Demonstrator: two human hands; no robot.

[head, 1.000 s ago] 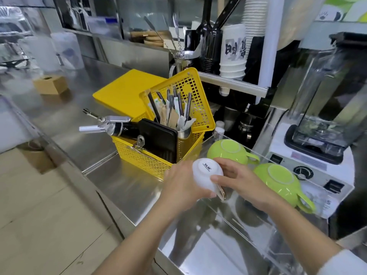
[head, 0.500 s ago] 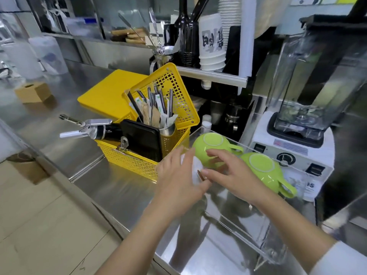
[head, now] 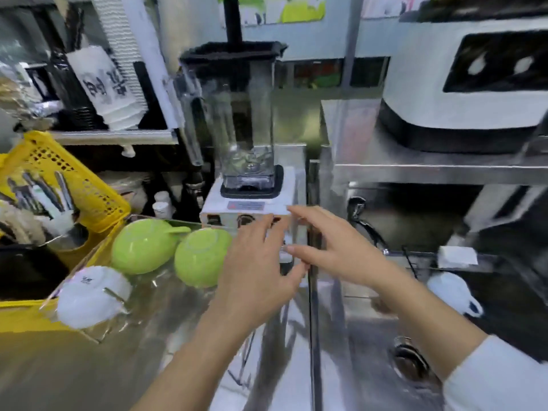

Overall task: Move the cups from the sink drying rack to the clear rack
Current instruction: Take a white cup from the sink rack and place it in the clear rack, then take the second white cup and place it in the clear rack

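Three upturned cups, one white cup point(head: 92, 296) and two green cups point(head: 142, 247), sat in the clear rack point(head: 154, 295); both hands, left point(head: 261, 271) and right point(head: 335, 247), hovered spread wide, holding nothing.

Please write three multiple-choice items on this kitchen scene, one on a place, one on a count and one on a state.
1. Where does the upside-down white ceramic cup nearest the yellow perforated plastic basket sit?
A. in the clear plastic rack
B. on the blender base
C. inside the basket

2. How many lime-green ceramic cups are in the clear rack?
A. one
B. two
C. four

3. What do the left hand and right hand hold?
A. a green cup
B. a spoon
C. nothing

Key: 1 A, it rests at the rack's near left corner. 2 B, one green cup lies beside another. 3 C, both hands are open with fingers spread.
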